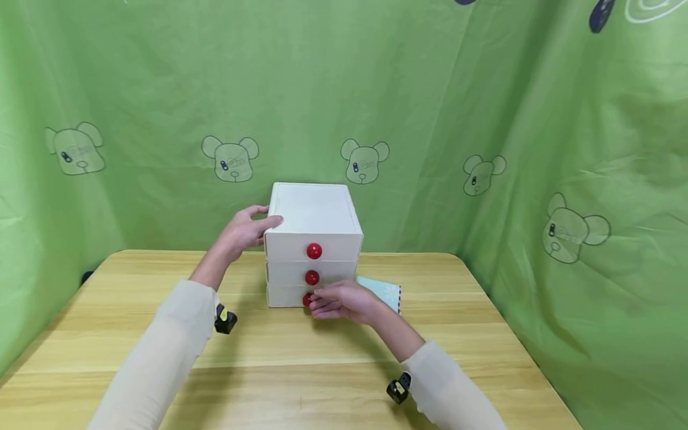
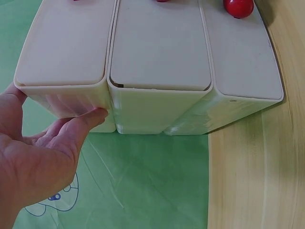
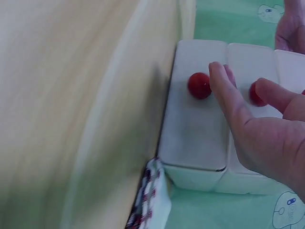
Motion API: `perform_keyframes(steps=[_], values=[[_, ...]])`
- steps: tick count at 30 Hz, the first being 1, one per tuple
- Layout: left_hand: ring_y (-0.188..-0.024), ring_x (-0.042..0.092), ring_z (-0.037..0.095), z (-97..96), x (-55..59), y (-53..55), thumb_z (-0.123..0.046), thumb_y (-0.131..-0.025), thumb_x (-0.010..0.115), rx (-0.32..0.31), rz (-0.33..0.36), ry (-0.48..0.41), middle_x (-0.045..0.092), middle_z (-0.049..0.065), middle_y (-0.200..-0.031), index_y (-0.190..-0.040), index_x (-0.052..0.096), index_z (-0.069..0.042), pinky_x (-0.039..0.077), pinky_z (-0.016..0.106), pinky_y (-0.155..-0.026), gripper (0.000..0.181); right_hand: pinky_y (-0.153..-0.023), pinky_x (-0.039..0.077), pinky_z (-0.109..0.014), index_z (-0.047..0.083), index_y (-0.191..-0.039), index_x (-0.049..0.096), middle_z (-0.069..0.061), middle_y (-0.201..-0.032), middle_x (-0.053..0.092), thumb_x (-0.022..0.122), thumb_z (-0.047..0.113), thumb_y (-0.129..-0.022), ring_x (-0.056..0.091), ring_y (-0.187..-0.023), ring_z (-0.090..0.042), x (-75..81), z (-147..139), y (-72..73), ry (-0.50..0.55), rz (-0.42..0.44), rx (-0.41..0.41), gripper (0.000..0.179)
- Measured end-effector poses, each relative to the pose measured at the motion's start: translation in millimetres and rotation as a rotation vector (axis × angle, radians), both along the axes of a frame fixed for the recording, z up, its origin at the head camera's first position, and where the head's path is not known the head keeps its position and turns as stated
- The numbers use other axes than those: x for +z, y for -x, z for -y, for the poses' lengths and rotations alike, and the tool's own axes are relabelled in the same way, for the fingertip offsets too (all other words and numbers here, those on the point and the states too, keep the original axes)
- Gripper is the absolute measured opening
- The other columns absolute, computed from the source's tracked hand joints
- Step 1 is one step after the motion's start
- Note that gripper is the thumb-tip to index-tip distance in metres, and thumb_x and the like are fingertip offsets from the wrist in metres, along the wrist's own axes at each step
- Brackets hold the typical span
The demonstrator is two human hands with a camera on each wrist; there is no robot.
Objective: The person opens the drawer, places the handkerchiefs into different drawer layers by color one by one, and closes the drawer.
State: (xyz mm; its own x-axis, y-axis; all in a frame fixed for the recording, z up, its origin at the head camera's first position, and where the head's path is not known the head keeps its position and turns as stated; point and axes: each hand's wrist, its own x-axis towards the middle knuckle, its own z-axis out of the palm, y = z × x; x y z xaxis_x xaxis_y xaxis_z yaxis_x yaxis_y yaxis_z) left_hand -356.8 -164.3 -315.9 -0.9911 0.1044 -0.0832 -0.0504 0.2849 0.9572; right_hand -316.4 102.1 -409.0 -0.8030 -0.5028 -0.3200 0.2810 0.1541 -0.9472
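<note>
Because the right hand (image 1: 346, 300), fingers extended and not closed round the bottom red knob (image 1: 307, 300) beside them, seems to lack purchase, it could slip off under a pull; the white drawer unit (image 1: 314, 209), upright on the worktop (image 1: 269, 382), might slide if the left hand (image 1: 244, 231), thumb on top and fingers along its side, braces too lightly.

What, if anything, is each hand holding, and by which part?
The left hand holds the white drawer unit by its upper left edge, thumb on top. The right hand, beside the bottom red knob, shows no grip; contact is unclear.
</note>
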Motion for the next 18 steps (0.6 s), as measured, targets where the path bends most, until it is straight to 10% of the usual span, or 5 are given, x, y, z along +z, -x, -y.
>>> perform_keyframes(steps=[18], values=[[-0.131,0.055,0.035,1.2,0.6,-0.7,-0.04,-0.097,0.067,-0.01,0.003,0.002,0.052,0.02,-0.145,-0.161,0.025,-0.011,0.047,0.043,-0.113,0.082,-0.095,0.059,-0.047,-0.011,-0.133,0.054,-0.037,-0.122,0.064,0.051,0.021,-0.107,0.073,-0.103,-0.039,-40.1,8,8.3,0.018,0.103,-0.066,0.041]])
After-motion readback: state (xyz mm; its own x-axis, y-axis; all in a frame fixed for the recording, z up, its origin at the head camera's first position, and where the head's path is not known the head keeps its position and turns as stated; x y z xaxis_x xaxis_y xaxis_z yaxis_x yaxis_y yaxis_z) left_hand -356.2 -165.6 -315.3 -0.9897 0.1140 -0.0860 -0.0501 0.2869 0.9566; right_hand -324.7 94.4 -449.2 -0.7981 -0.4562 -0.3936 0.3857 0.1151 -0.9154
